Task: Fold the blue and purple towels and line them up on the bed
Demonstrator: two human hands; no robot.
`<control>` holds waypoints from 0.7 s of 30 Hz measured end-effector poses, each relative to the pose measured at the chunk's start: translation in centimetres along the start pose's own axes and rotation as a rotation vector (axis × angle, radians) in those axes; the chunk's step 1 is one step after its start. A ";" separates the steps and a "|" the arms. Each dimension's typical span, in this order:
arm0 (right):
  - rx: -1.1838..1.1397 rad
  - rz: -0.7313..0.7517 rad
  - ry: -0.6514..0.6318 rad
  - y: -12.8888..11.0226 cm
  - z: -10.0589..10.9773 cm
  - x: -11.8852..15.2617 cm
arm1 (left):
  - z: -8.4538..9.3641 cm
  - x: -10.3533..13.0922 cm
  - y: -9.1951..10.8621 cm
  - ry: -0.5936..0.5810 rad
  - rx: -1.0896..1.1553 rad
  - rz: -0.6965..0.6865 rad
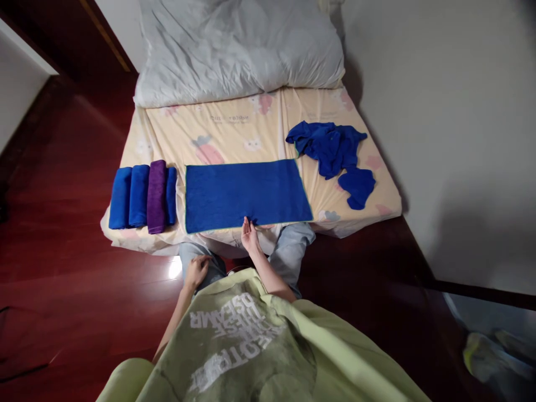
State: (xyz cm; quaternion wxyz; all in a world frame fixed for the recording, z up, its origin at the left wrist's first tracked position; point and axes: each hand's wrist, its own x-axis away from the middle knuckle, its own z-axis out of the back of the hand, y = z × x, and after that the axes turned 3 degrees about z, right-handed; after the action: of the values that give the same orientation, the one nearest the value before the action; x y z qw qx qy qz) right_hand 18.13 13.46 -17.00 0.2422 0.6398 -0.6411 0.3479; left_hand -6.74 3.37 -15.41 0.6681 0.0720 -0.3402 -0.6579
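A blue towel [247, 192] with a thin light-green edge lies spread flat on the bed in front of me. My right hand [250, 235] is at the middle of its near edge, palm turned up, with the fingertips pinching the cloth. On my left knee rests my left hand [196, 272], its fingers loosely curled with nothing visible in them. To the left of the flat towel, several rolled towels stand side by side: blue rolls [120, 198] and one purple roll [157, 196]. Crumpled blue towels [330, 146] lie at the right, with a smaller blue bunch [358, 187] nearer me.
The bed has a cream sheet [238, 131] printed with rabbits and strawberries. A grey-white quilt [243, 50] is heaped across its far end. A pale wall [439, 139] runs along the right. Dark red floor [62, 290] surrounds the left and near sides.
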 end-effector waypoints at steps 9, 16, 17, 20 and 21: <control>0.102 0.007 0.025 0.4 0.5 -0.2 | 9.4 -17.3 13.1 -0.120 -0.108 -0.369; 0.128 -0.036 0.063 0.3 0.7 -0.1 | 12.0 -35.5 22.5 -0.169 -0.401 -0.293; 0.135 -0.040 0.071 0.3 0.8 0.0 | 11.8 -37.4 23.1 -0.195 -0.422 -0.259; 0.138 -0.043 0.103 0.3 0.9 0.1 | 10.6 -41.7 24.0 -0.261 -0.432 -0.143; 0.131 -0.044 0.111 0.3 0.9 0.1 | 10.2 -42.6 24.1 -0.284 -0.418 -0.099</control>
State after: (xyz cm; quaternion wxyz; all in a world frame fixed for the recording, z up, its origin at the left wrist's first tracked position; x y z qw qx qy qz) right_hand 17.94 12.69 -17.50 0.2427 0.6477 -0.5884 0.4188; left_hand 11.84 49.53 -9.89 0.5809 -0.1439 -0.2833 -0.7494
